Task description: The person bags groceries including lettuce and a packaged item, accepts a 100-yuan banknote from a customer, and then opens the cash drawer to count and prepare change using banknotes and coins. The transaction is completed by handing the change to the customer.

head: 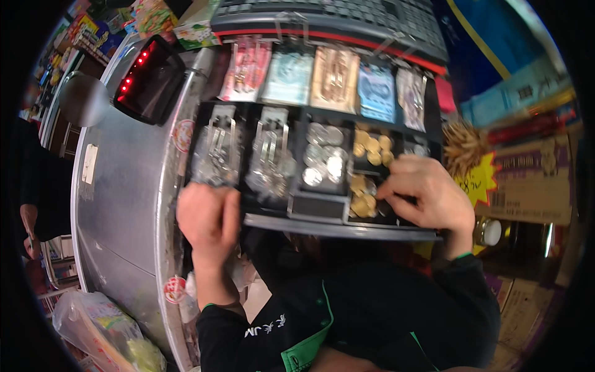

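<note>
An open cash drawer (pixel 320 207) lies before me, with banknotes (pixel 335 79) under wire clips in its back row and coins in the front compartments. My right hand (pixel 425 190) reaches into the right front, its fingertips beside the gold-coloured coins (pixel 362 200); whether it pinches a coin cannot be told. At the left front corner rests my left hand (pixel 209 221), curled, by a compartment of clear plastic bags (pixel 216 158). A second such compartment (pixel 272 165) and one of silver coins (pixel 325 153) lie between my hands.
Behind the drawer is a keyboard (pixel 353 23). A lit red display (pixel 148 81) stands on the metal counter (pixel 121 195) at left. Another person's hand (pixel 31 246) shows at the far left. Cardboard boxes (pixel 534 186) are at right, a plastic bag (pixel 107 330) at lower left.
</note>
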### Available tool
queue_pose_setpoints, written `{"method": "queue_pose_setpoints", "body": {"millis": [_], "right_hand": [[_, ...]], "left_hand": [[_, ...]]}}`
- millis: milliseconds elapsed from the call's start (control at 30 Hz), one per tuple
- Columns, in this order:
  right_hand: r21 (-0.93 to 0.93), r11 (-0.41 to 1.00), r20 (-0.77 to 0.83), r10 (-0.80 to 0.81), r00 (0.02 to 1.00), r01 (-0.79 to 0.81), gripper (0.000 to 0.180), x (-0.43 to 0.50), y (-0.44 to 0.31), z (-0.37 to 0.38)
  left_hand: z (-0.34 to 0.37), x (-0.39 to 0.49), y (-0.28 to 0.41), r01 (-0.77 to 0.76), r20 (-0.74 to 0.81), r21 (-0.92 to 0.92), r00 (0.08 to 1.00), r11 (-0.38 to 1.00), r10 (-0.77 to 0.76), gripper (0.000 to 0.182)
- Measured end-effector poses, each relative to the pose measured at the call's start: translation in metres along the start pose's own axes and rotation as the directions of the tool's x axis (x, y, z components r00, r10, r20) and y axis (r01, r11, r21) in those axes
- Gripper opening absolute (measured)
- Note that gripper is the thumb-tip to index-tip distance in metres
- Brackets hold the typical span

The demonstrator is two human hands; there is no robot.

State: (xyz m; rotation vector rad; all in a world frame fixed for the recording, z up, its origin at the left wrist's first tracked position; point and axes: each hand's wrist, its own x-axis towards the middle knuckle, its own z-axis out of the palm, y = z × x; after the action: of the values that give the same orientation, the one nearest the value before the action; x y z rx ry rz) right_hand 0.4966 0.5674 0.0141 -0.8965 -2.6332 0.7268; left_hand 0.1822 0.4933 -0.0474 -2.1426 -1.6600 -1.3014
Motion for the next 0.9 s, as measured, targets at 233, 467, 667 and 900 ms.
{"method": "queue_pose_setpoints", "body": {"millis": [233,467,667,900], "right_hand": [[0.053,0.989,-0.312,-0.113,0.943,0.135,0.007,-0.022,0.008,0.009],[-0.207,0.949,-0.028,-0.251,0.968,0.240,0.030,-0.005,-0.003,0.016],[-0.229,0.895,0.104,-0.368,0.924,0.382,0.022,0.004,-0.003,0.010],[-0.183,0.897,0.102,-0.390,0.915,0.403,0.011,0.006,0.004,0.015]], "left_hand": [[-0.011,-0.009,0.051,0.154,0.043,-0.319,0.988,0.935,-0.149,0.009],[0.020,-0.045,0.108,0.341,0.127,-0.856,0.866,0.387,-0.483,0.014],[0.039,-0.055,0.140,0.295,0.292,-0.952,0.783,-0.087,-0.550,0.014],[0.036,-0.026,0.136,0.192,0.289,-0.955,0.773,-0.226,-0.565,0.016]]}}
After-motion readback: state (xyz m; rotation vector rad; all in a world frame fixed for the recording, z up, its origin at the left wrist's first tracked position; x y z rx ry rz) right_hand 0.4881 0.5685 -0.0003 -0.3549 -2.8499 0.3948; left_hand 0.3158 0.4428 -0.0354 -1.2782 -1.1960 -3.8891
